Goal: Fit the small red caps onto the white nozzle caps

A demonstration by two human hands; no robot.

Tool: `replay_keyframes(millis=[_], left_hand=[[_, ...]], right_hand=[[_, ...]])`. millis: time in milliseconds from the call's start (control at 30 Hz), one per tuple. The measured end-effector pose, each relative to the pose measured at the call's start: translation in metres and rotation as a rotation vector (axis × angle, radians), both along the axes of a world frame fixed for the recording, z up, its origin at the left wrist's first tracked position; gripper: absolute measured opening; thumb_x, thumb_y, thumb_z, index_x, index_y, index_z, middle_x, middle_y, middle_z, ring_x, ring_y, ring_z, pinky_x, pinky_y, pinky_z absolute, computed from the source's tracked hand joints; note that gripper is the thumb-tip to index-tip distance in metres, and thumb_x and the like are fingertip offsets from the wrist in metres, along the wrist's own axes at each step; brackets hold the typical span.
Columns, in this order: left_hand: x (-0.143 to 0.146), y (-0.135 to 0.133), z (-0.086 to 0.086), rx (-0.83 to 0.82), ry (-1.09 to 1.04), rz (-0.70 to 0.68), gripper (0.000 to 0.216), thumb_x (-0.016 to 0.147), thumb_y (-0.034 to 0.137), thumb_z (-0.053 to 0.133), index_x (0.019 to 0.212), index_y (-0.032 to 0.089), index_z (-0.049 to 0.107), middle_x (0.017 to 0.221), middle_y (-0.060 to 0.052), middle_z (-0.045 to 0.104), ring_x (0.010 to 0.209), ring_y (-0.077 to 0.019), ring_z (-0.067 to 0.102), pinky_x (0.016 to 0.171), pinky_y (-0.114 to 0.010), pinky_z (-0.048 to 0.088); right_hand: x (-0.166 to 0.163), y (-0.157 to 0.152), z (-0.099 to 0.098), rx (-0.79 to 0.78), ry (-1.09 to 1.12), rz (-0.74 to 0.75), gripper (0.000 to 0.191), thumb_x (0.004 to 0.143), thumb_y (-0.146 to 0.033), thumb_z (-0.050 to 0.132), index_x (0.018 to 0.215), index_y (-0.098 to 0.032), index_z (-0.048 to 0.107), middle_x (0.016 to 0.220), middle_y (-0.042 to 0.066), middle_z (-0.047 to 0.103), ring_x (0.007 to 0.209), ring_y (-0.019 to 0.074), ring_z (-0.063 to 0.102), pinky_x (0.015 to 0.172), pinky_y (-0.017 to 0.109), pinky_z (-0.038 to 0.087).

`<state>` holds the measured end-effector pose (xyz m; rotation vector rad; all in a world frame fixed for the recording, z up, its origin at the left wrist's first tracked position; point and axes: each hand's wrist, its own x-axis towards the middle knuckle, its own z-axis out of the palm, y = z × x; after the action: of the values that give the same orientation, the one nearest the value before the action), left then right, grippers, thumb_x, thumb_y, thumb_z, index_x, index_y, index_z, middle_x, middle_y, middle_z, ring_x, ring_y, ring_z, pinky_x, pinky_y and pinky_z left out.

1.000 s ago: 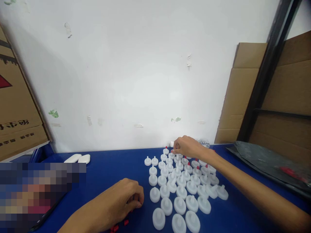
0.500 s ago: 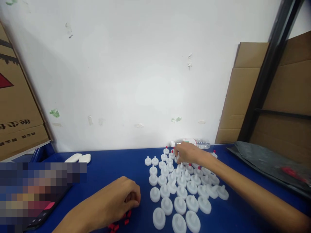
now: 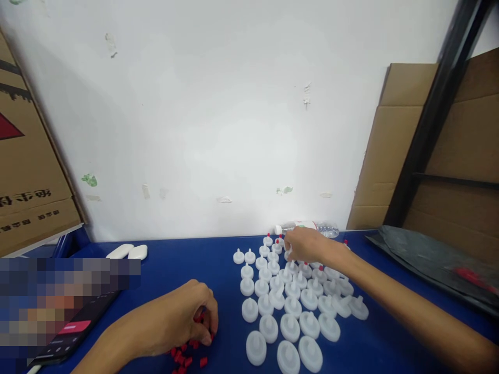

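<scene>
My left hand (image 3: pixel 197 317) is low over a loose heap of small red caps (image 3: pixel 179 358). Its fingers are curled in toward the thumb, and red shows between them. Across the table, my right hand (image 3: pixel 304 244) reaches to the back rows of round white nozzle caps (image 3: pixel 290 327). Its fingers are pinched together over one white nozzle cap (image 3: pixel 287 255), whose tip they hide. Most white pieces stand spout up in uneven rows. A few near my right hand carry red caps on their spouts, such as the white piece with a red tip (image 3: pixel 276 247).
A clear plastic bottle (image 3: pixel 327 230) lies against the wall behind my right hand. On the left are a phone (image 3: pixel 74 332), partly blurred out, and two white rounded objects (image 3: pixel 137 252). A grey plastic bag (image 3: pixel 424 259) lies at right. Cardboard (image 3: pixel 382 156) leans by a dark post.
My left hand has moved slightly left and down into the red caps, and red now shows between its fingers. My right hand stays at the same white piece. The view has shifted a little.
</scene>
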<state>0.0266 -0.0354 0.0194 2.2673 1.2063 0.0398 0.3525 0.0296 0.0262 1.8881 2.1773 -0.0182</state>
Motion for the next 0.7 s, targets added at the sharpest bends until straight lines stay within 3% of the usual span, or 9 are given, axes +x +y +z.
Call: replay_keyframes(millis=[300, 533, 600, 700], left_hand=[[0.013, -0.005, 0.008, 0.214, -0.017, -0.007, 0.013, 0.090, 0.028, 0.058, 0.093, 0.027, 0.071, 0.100, 0.000, 0.069, 0.097, -0.0209, 0.064, 0.082, -0.028, 0.047], [0.020, 0.010, -0.010, 0.546, -0.227, -0.036, 0.015, 0.094, 0.025, 0.052, 0.090, 0.023, 0.066, 0.089, -0.001, 0.070, 0.081, -0.0169, 0.064, 0.075, -0.028, 0.048], [0.022, 0.014, -0.017, 0.625, -0.336, -0.049, 0.016, 0.097, 0.023, 0.052, 0.098, 0.023, 0.068, 0.091, -0.001, 0.071, 0.083, -0.0163, 0.065, 0.076, -0.027, 0.049], [0.024, 0.015, -0.023, 0.708, -0.470, -0.033, 0.018, 0.099, 0.024, 0.054, 0.108, 0.024, 0.070, 0.099, -0.003, 0.073, 0.089, -0.0162, 0.066, 0.078, -0.026, 0.051]], right_hand=[[-0.005, 0.000, -0.005, 0.024, 0.008, 0.019, 0.035, 0.099, -0.036, 0.064, 0.128, -0.018, 0.060, 0.128, 0.010, 0.062, 0.107, 0.0240, 0.065, 0.089, 0.045, 0.056], [-0.004, -0.008, 0.011, 0.308, 0.148, 0.119, 0.033, 0.100, -0.037, 0.061, 0.127, -0.017, 0.061, 0.121, 0.010, 0.066, 0.106, 0.0241, 0.065, 0.089, 0.043, 0.055], [-0.011, -0.017, 0.020, 0.386, 0.211, 0.198, 0.034, 0.102, -0.037, 0.057, 0.128, -0.016, 0.060, 0.114, 0.011, 0.069, 0.103, 0.0248, 0.066, 0.086, 0.038, 0.054], [-0.029, -0.035, 0.029, 0.469, 0.269, 0.332, 0.034, 0.104, -0.036, 0.050, 0.131, -0.017, 0.058, 0.120, 0.013, 0.067, 0.098, 0.0239, 0.067, 0.080, 0.035, 0.051]])
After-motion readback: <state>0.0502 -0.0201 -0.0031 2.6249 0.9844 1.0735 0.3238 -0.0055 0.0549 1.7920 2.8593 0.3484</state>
